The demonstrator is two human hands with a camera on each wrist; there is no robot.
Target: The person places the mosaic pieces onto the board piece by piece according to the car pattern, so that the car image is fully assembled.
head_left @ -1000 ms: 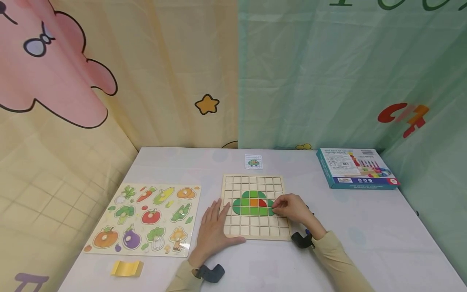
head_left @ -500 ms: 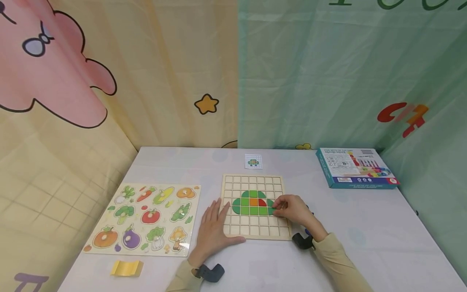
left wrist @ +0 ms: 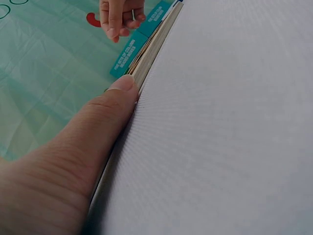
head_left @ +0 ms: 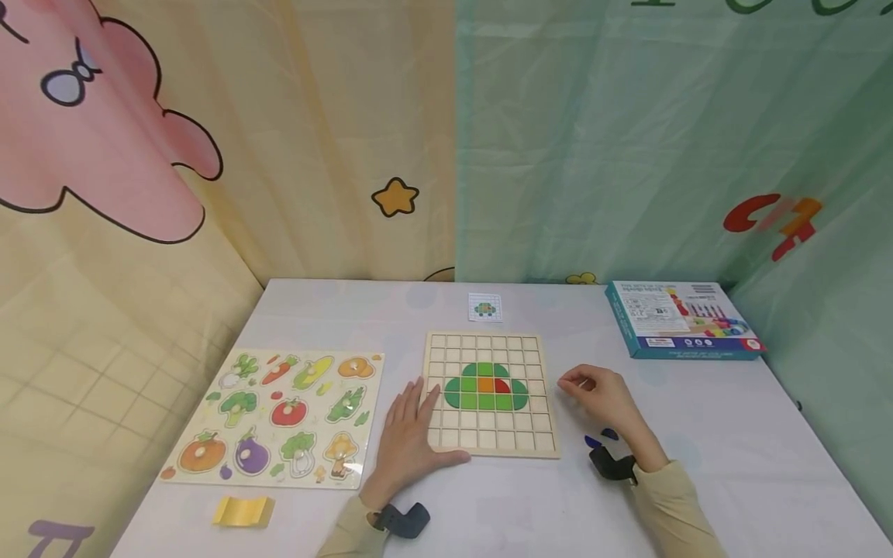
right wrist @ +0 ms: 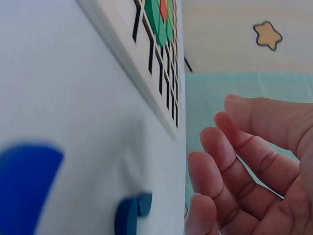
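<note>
A square wooden grid board (head_left: 492, 442) lies in the middle of the table. Several green tiles (head_left: 484, 402) fill its centre in a dome-like shape, around an orange tile (head_left: 484, 385) and a red tile (head_left: 501, 385). Against the board's left and front edges rests my left hand (head_left: 412, 442), fingers spread; in the left wrist view its thumb (left wrist: 98, 117) touches the board's side. Just right of the board hovers my right hand (head_left: 607, 399), its fingers loosely bent and holding nothing. Below it lie two dark blue pieces (head_left: 593, 442), partly near the wrist camera.
A small pattern card (head_left: 484, 308) lies behind the board. To the left is a vegetable puzzle board (head_left: 321, 426), with a yellow curved piece (head_left: 243, 513) in front of it. A boxed set (head_left: 687, 322) sits at the back right. Printed curtains (head_left: 335, 139) enclose the table.
My right hand has let go of the green tile at the dome's right end and moved right, off the board. The blue pieces now show more. My left hand stays put.
</note>
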